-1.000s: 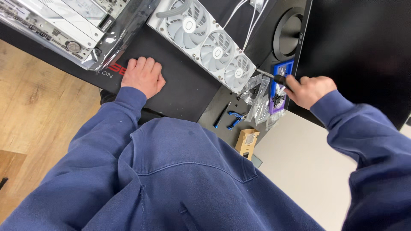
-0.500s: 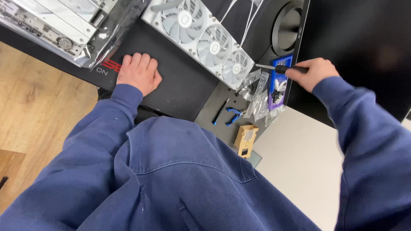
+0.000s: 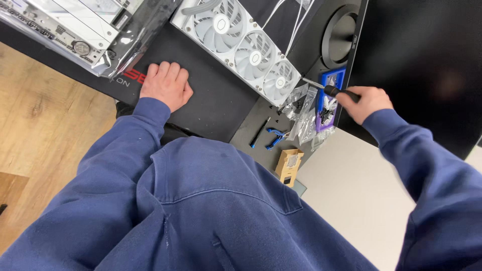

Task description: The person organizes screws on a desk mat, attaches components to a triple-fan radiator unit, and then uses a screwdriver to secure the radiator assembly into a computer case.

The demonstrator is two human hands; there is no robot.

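My left hand (image 3: 166, 84) rests flat, palm down, on a black desk mat (image 3: 216, 100), fingers together and holding nothing. My right hand (image 3: 365, 103) grips a black-handled screwdriver (image 3: 329, 90) whose metal tip points left toward a white radiator with three fans (image 3: 241, 45). The screwdriver hovers over a small blue-purple tray (image 3: 332, 78) that holds screws. Clear plastic bags of small parts (image 3: 301, 113) lie just left of the tray. Both arms wear dark blue sleeves.
A white computer part in a silvery anti-static bag (image 3: 75, 35) lies at the top left. A round black monitor base (image 3: 341, 35) and dark screen (image 3: 427, 60) stand right. Blue clips (image 3: 275, 138), a black pen-like tool (image 3: 259, 133) and a small tan cardboard box (image 3: 288, 166) lie near me.
My right hand has lifted the screwdriver slightly and shifted it over the purple tray. The left hand stays flat on the mat. The view has shifted a little.
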